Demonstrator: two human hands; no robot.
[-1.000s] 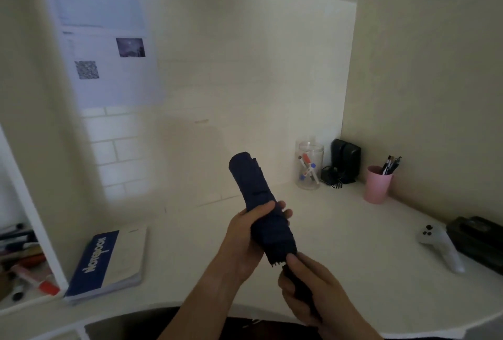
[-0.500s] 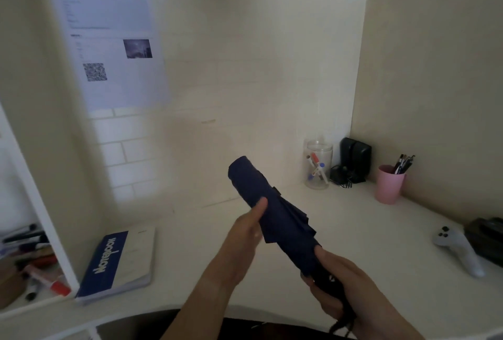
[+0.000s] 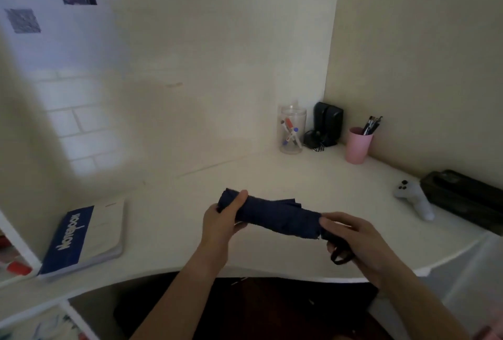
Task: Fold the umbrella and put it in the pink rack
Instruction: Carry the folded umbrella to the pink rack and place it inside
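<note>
Umbrella lowered — now level.

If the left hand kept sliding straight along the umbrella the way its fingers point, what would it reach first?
Probably the right hand, which grips the handle end of the folded navy umbrella; the left hand points rightward along it.

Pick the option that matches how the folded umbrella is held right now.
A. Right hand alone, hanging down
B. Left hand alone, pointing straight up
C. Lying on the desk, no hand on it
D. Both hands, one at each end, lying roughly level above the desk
D: the left hand grips the canopy end of the umbrella and the right hand grips the handle end, with the umbrella roughly level above the desk.
</note>
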